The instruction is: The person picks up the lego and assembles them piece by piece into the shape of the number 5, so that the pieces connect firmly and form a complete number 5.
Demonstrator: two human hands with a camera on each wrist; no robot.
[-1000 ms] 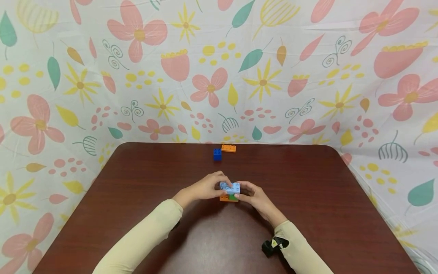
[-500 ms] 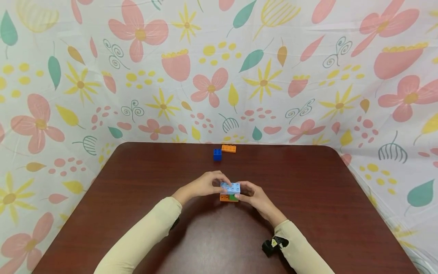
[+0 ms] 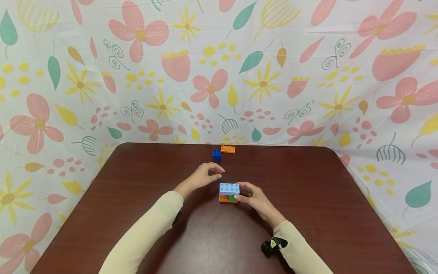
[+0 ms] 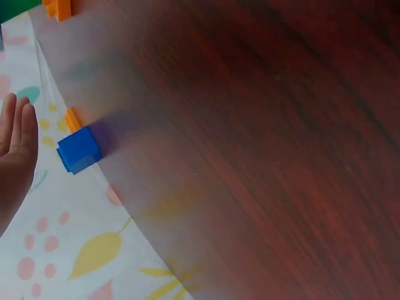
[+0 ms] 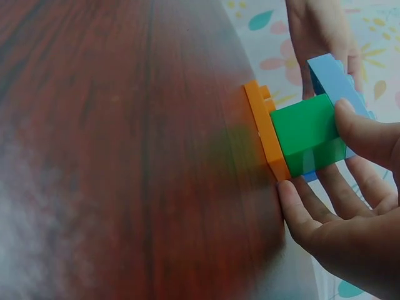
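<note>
A small stack of toy building bricks stands mid-table: a flat orange brick (image 3: 224,198) at the bottom, a green brick (image 5: 306,131) above it and a light blue brick (image 3: 228,188) on top. Its right side is held by my right hand (image 3: 256,198), the thumb near where green meets light blue and other fingers behind. Part of the orange brick's studs show uncovered beside the green one. Apart from the stack, my left hand (image 3: 202,176) hovers to its upper left, fingers extended and holding nothing. A bit of blue behind the green brick is mostly hidden in the right wrist view.
Near the table's far edge sit a dark blue brick (image 3: 217,155) and a flat orange brick (image 3: 228,149), close together. Behind the brown table (image 3: 164,160) hangs a flower-patterned cloth (image 3: 219,106).
My left hand has let go of the light blue brick and moved up and away, towards the far bricks. The right hand still holds the stack in place.
</note>
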